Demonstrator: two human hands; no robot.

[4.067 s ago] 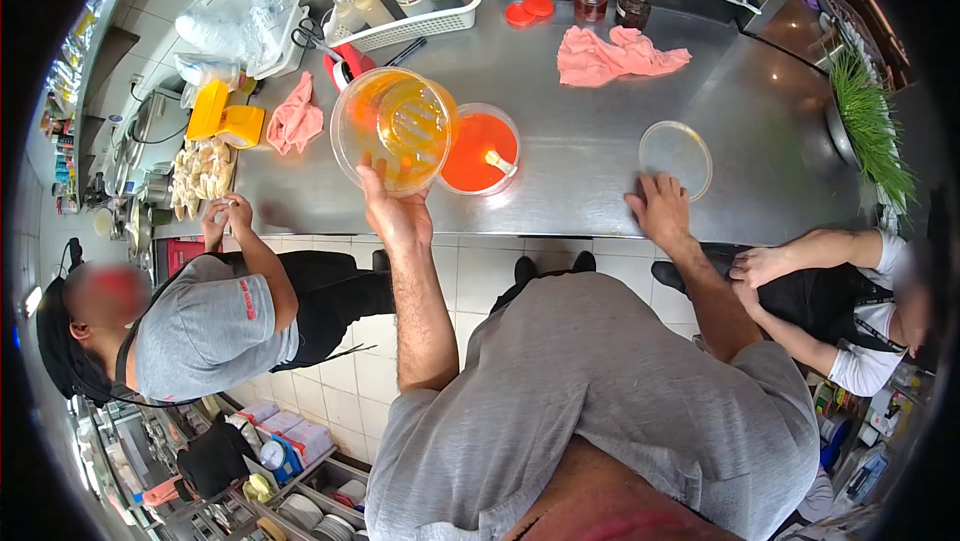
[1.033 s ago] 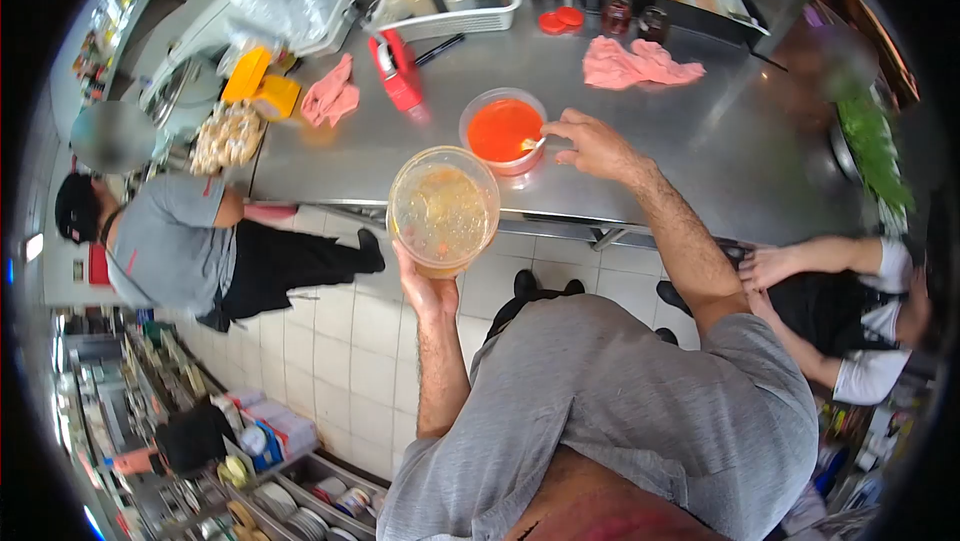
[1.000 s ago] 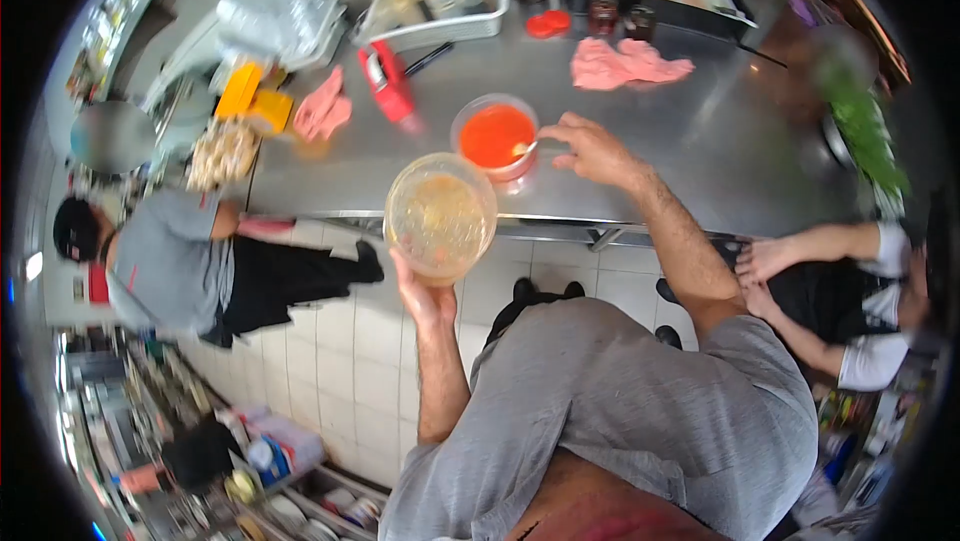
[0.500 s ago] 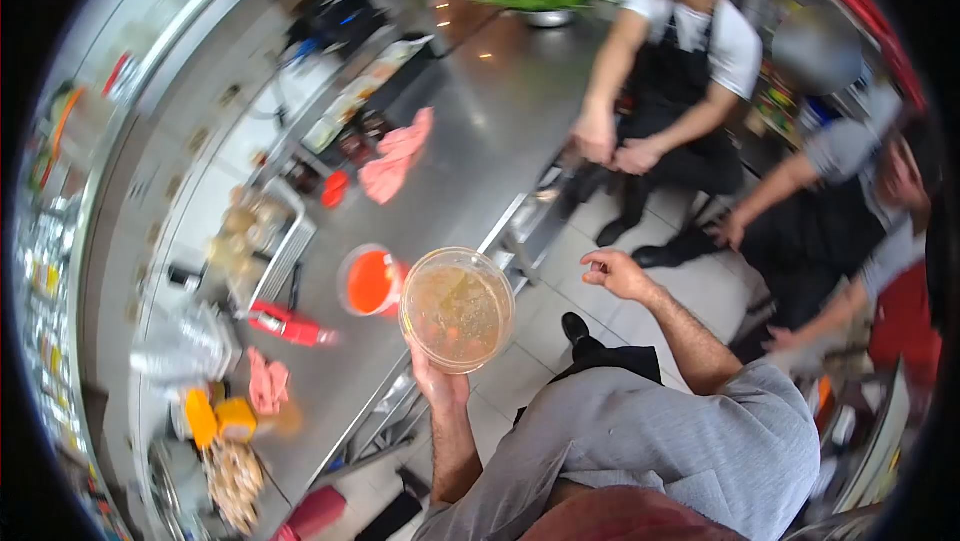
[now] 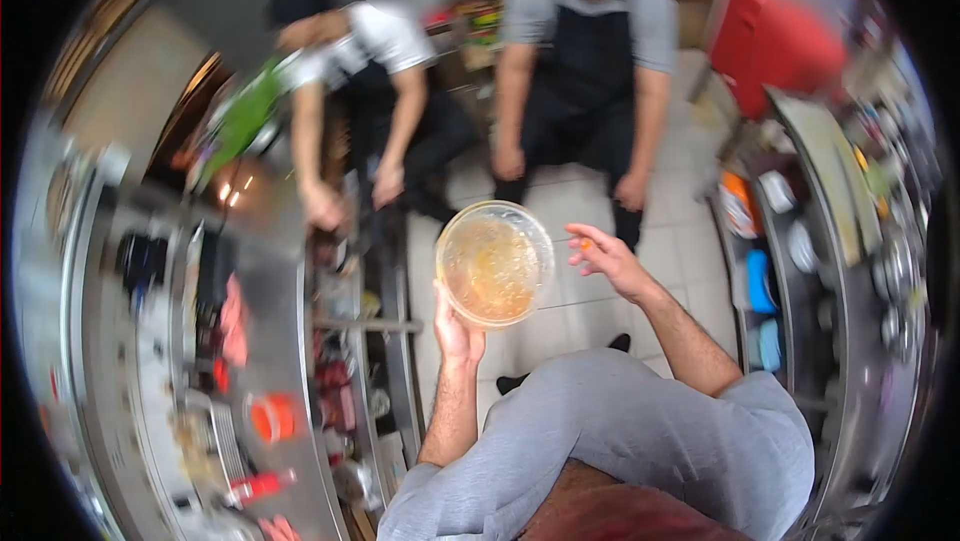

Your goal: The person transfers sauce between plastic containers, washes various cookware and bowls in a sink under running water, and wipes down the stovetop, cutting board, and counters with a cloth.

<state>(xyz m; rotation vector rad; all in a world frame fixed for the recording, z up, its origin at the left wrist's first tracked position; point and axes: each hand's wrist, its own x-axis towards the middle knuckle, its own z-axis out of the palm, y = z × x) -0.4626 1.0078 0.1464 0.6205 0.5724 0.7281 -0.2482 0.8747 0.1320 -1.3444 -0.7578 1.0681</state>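
My left hand (image 5: 460, 333) grips a round clear plastic tub (image 5: 495, 263) from its near left side. The tub has yellowish-orange contents or residue, and its open top or clear lid faces up at me; I cannot tell which. To the right of the tub, apart from it, is my right hand (image 5: 612, 263). Its fingers are curled, with a small orange piece (image 5: 586, 244) showing between them; its kind is too small to make out.
A steel counter (image 5: 265, 311) on the left carries an orange-red tub (image 5: 272, 417) and a pink cloth (image 5: 233, 321). Two co-workers in black aprons (image 5: 590, 61) are ahead. Steel shelving (image 5: 790, 271) lines the right, near a red object (image 5: 770, 46).
My view has turned right, so the counter now lies at the left and the co-workers are straight ahead. The tub stays in my left hand, and my right hand is still curled beside it.
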